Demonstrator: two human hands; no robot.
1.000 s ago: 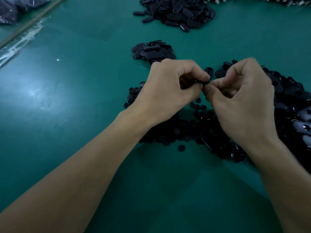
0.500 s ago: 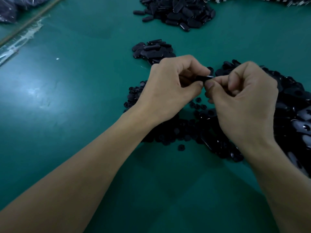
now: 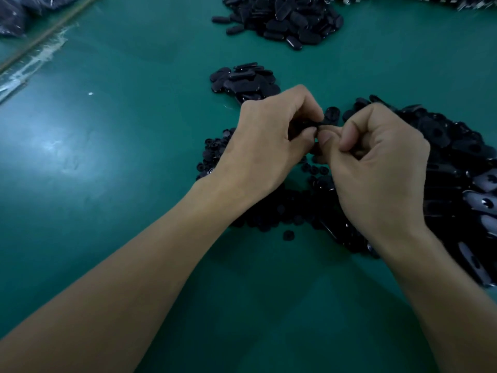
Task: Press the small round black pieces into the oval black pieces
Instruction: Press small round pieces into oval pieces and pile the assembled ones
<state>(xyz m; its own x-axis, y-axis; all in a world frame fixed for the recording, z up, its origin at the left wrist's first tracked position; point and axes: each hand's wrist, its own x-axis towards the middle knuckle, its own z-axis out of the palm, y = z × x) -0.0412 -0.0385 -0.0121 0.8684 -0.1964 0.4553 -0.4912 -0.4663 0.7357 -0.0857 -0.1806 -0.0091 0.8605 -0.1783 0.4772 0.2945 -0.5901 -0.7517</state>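
Note:
My left hand (image 3: pixel 265 146) and my right hand (image 3: pixel 376 168) meet above the green table, fingers curled. Between their fingertips sits a black oval piece (image 3: pixel 304 125), mostly hidden; my left fingers grip it and my right thumb and forefinger pinch against its end. Whether a small round piece is in it is hidden. Small round black pieces (image 3: pixel 274 211) lie in a heap under my hands, one loose round piece (image 3: pixel 288 235) at its near edge. A pile of oval black pieces (image 3: pixel 462 168) spreads at the right.
A small stack of oval pieces (image 3: pixel 242 82) lies just beyond my left hand. A bigger heap of oval pieces (image 3: pixel 287 20) sits at the far edge. Dark plastic bags (image 3: pixel 13 20) and a strip of tape (image 3: pixel 35 63) are at far left. The green table mat (image 3: pixel 107 157) stretches left.
My hands have closed tighter on the piece and my right hand has turned, its fingers curling further over the thumb. The piece shows less than before.

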